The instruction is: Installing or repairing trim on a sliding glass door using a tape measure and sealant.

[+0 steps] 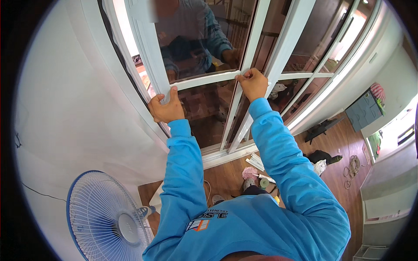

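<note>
At 12 o'clock, the upper edge crops a white frame [204,79], and near 1 o'clock the right hand [254,85] shows its fingertips too small to tell whether they pinch anything. The lower edge trims a fan [128,226] near 8 o'clock; a blue shirt [261,228] at 6 o'clock partly hides the shoes [217,198]. A dark heap [321,156] past 3 o'clock is too small to identify.

Upright white-framed glass panel [204,80]

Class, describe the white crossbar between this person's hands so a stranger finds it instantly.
Start with the tall white-framed glass panel ahead. The white crossbar divides its upper and lower panes. Unlike the neighbouring crossbar farther right, it has the left hand and right hand near its ends.
</note>
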